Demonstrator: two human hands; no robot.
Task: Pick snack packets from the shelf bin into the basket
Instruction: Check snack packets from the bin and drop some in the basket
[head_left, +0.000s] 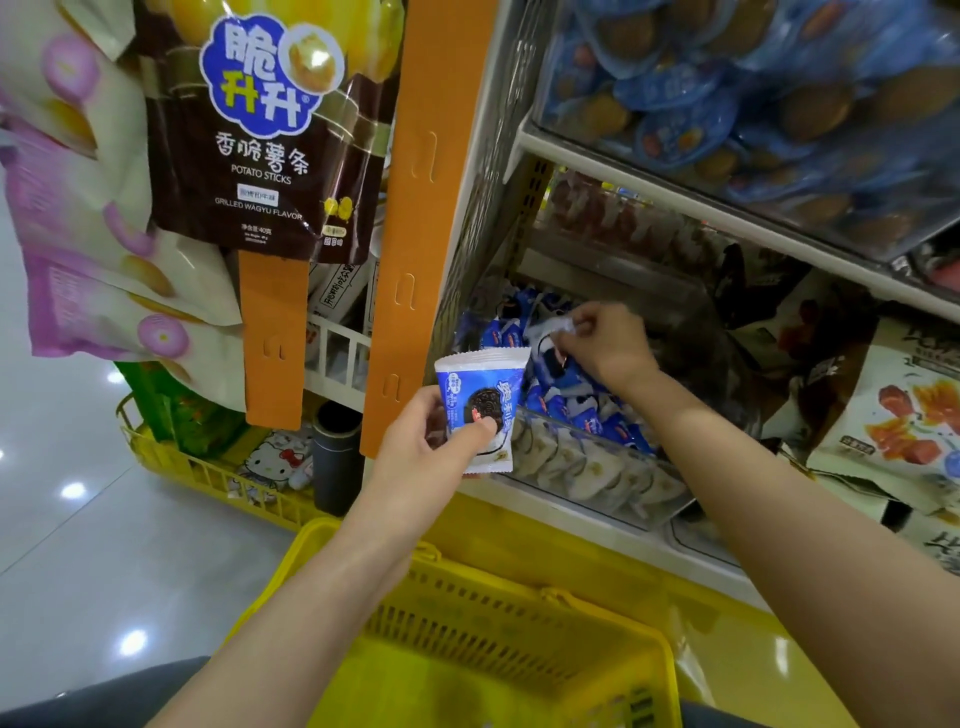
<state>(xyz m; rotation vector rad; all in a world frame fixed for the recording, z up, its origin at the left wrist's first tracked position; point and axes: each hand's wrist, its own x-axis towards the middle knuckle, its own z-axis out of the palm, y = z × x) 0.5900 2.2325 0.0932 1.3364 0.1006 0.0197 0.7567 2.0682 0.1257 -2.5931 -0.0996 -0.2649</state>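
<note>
Left grip holds a blue-white cookie packet; right grip pinches a white packet.

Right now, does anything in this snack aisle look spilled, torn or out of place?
Nothing stands out. The blue cookie packets lie jumbled in the clear shelf bin, as loose stock does. The left hand holds one intact packet in front of the bin; the right hand pinches a second packet inside it.

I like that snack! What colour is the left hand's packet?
The packet is blue and white; head view.
</note>
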